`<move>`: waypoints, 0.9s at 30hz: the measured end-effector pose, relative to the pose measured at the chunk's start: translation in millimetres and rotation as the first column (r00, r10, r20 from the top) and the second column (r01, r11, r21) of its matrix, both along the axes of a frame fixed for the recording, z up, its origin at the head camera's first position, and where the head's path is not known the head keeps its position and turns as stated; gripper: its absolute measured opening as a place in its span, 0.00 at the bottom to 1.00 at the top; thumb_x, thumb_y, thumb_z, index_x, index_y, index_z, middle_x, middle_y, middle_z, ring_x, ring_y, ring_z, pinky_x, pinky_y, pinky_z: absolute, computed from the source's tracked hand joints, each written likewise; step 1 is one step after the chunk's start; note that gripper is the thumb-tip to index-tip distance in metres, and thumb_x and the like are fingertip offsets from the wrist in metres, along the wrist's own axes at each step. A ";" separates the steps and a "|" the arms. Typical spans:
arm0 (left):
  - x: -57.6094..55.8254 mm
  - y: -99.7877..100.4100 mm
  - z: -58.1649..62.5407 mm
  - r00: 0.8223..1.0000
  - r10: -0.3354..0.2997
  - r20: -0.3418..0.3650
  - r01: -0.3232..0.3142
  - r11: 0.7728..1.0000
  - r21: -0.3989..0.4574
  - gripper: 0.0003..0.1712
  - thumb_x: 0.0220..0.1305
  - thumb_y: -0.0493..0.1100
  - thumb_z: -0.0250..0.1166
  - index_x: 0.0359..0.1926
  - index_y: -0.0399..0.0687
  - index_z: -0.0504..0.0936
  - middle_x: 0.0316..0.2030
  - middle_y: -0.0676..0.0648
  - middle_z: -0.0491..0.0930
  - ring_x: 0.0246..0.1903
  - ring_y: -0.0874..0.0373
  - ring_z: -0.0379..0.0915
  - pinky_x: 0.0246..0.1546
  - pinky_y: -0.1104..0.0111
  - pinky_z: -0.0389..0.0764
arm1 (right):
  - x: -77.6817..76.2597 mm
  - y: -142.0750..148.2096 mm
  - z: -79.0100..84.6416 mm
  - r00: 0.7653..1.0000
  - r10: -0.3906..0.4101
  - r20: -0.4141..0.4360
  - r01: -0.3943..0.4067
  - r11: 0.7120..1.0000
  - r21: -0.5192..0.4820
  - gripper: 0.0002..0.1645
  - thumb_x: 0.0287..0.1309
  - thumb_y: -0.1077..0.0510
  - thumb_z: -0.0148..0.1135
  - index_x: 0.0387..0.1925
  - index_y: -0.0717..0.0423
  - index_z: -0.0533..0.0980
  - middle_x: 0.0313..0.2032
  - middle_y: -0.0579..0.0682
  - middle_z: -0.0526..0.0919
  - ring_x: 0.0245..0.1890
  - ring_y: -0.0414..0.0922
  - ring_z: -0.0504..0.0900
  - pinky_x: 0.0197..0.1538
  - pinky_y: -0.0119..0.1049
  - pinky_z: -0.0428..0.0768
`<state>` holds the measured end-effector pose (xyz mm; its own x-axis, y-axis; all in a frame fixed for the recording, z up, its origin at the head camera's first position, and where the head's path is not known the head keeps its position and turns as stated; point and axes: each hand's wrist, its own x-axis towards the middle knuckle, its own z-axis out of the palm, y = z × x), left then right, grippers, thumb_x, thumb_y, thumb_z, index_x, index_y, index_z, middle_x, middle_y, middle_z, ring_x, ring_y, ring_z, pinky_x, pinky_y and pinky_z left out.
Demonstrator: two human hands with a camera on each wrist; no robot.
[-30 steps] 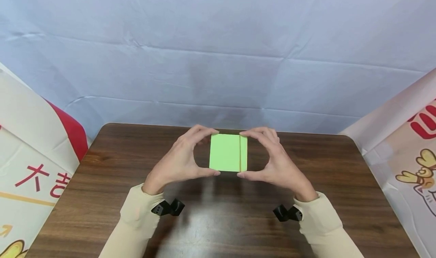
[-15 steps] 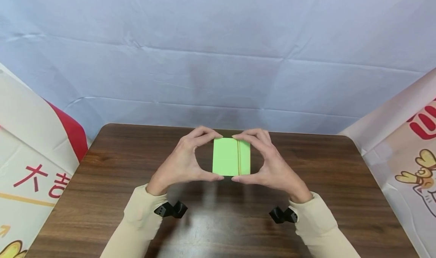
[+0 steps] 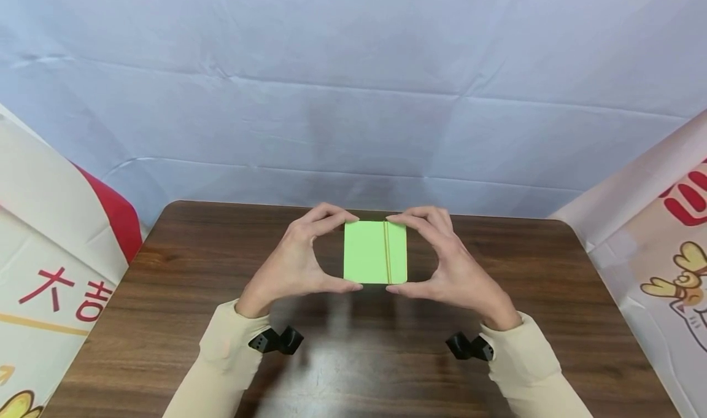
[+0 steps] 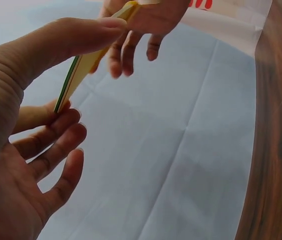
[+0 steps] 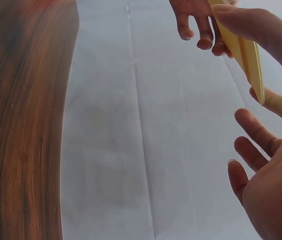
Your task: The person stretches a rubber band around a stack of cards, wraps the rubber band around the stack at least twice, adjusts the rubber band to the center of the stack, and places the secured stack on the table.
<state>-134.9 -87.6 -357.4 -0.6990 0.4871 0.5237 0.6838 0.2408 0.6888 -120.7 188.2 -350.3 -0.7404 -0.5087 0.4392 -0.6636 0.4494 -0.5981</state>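
- Edges alone gave me my hold on the green square [image 3: 363, 252], which hung between my left hand [image 3: 293, 258] and right hand [image 3: 457, 264], apparently raised off the wooden table [image 3: 166, 307].
- My left hand pinched its left end, thumb on the near edge and forefinger on the far one; my right hand pinched the right end the same way.
- Gripping near the corners, I judged, left the upper side uncovered and gave the piece even support from both ends.
- Two thin tan strands [image 3: 387, 252] crossed it from far edge to near, on my right hand's side; whether those fingertips touched them I could not tell.
- My spare fingers were loosely bent and spread apart, holding nothing, probably to leave the pinch unhindered.
- My forearms, in cream sleeves [image 3: 223, 356], slanted inward from either side, with a rounded gap between thumb and forefinger on each hand.
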 end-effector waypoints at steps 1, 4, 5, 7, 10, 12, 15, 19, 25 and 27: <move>0.2 0.5 0.3 1.000 -0.001 0.000 0.001 1.000 0.002 0.47 0.32 0.46 0.89 0.59 0.47 0.81 0.53 0.53 0.76 0.54 0.58 0.74 0.54 0.59 0.77 | -0.2 -0.6 0.2 1.000 0.002 -0.009 -0.002 1.000 -0.006 0.59 0.29 0.53 0.91 0.68 0.48 0.71 0.61 0.46 0.69 0.61 0.47 0.60 0.58 0.55 0.68; 0.7 1.6 0.7 1.000 -0.001 -0.003 0.001 1.000 0.010 0.47 0.32 0.46 0.89 0.59 0.47 0.81 0.53 0.53 0.76 0.54 0.59 0.74 0.54 0.59 0.77 | -0.5 -3.3 0.1 0.999 0.005 -0.035 -0.006 0.999 -0.033 0.58 0.27 0.53 0.91 0.66 0.49 0.73 0.59 0.47 0.70 0.60 0.48 0.60 0.58 0.55 0.68; 1.0 1.9 0.9 1.000 0.001 -0.005 -0.001 1.000 0.009 0.47 0.32 0.47 0.89 0.59 0.47 0.81 0.53 0.54 0.76 0.54 0.59 0.74 0.54 0.60 0.77 | -0.5 -4.4 0.0 0.999 0.004 -0.041 -0.006 0.999 -0.041 0.58 0.26 0.53 0.91 0.66 0.49 0.73 0.59 0.47 0.70 0.60 0.48 0.60 0.58 0.54 0.67; 1.9 2.6 1.7 1.000 0.004 -0.008 -0.004 1.000 0.011 0.47 0.32 0.47 0.89 0.59 0.47 0.81 0.53 0.54 0.76 0.54 0.60 0.74 0.55 0.60 0.77 | -0.4 -7.0 -0.1 0.999 0.003 -0.049 -0.005 0.999 -0.051 0.59 0.25 0.53 0.92 0.66 0.49 0.74 0.58 0.48 0.70 0.59 0.48 0.60 0.57 0.54 0.67; 2.8 4.2 2.6 1.000 0.004 -0.014 -0.003 1.000 0.014 0.47 0.32 0.47 0.89 0.59 0.47 0.81 0.52 0.54 0.76 0.54 0.60 0.74 0.55 0.60 0.77 | 0.3 -10.2 -0.1 0.999 -0.006 -0.050 0.003 0.998 -0.055 0.59 0.25 0.52 0.92 0.65 0.48 0.74 0.58 0.48 0.69 0.59 0.48 0.60 0.57 0.54 0.67; 3.2 5.2 3.3 1.000 0.005 -0.021 -0.004 1.000 0.015 0.47 0.32 0.47 0.89 0.59 0.47 0.82 0.52 0.54 0.76 0.54 0.60 0.74 0.55 0.61 0.77 | 1.0 -11.5 0.1 0.999 -0.013 -0.049 0.010 0.999 -0.052 0.59 0.24 0.52 0.92 0.65 0.48 0.74 0.58 0.48 0.69 0.60 0.48 0.59 0.57 0.54 0.67; 3.1 5.5 3.0 0.999 0.011 -0.030 -0.011 1.000 0.010 0.47 0.32 0.47 0.89 0.59 0.46 0.81 0.52 0.53 0.76 0.53 0.60 0.74 0.54 0.61 0.77 | 2.0 -12.2 1.2 0.998 -0.023 -0.055 0.020 0.999 -0.041 0.59 0.25 0.50 0.92 0.66 0.48 0.74 0.58 0.48 0.68 0.61 0.48 0.59 0.58 0.55 0.67; 4.1 5.0 4.4 0.999 0.021 -0.033 -0.021 1.000 -0.002 0.47 0.32 0.47 0.89 0.59 0.46 0.81 0.52 0.53 0.76 0.52 0.60 0.74 0.53 0.61 0.77 | 3.9 -9.4 5.0 0.998 -0.025 -0.055 0.025 1.000 0.002 0.61 0.27 0.48 0.91 0.68 0.45 0.72 0.60 0.49 0.66 0.62 0.48 0.58 0.59 0.56 0.67; 5.0 4.6 7.1 0.999 0.023 -0.035 -0.023 1.000 0.004 0.47 0.31 0.46 0.90 0.59 0.47 0.82 0.52 0.54 0.76 0.52 0.60 0.74 0.53 0.62 0.77 | 5.3 -0.4 13.8 0.999 -0.005 -0.043 0.007 0.998 0.056 0.61 0.30 0.50 0.90 0.70 0.44 0.70 0.63 0.47 0.66 0.64 0.49 0.57 0.58 0.57 0.68; 5.1 4.6 7.1 0.999 0.022 -0.036 -0.021 1.000 0.008 0.48 0.31 0.46 0.90 0.59 0.47 0.82 0.52 0.54 0.77 0.53 0.60 0.75 0.53 0.62 0.77 | 4.6 0.0 15.1 0.999 0.002 -0.044 0.001 0.999 0.054 0.59 0.30 0.51 0.90 0.69 0.45 0.71 0.62 0.47 0.66 0.64 0.49 0.57 0.58 0.57 0.68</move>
<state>-129.8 -83.0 -350.3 -0.6897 0.4681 0.5524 0.7031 0.2508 0.6654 -116.1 188.2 -335.2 -0.7207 -0.5331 0.4431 -0.6890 0.4800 -0.5430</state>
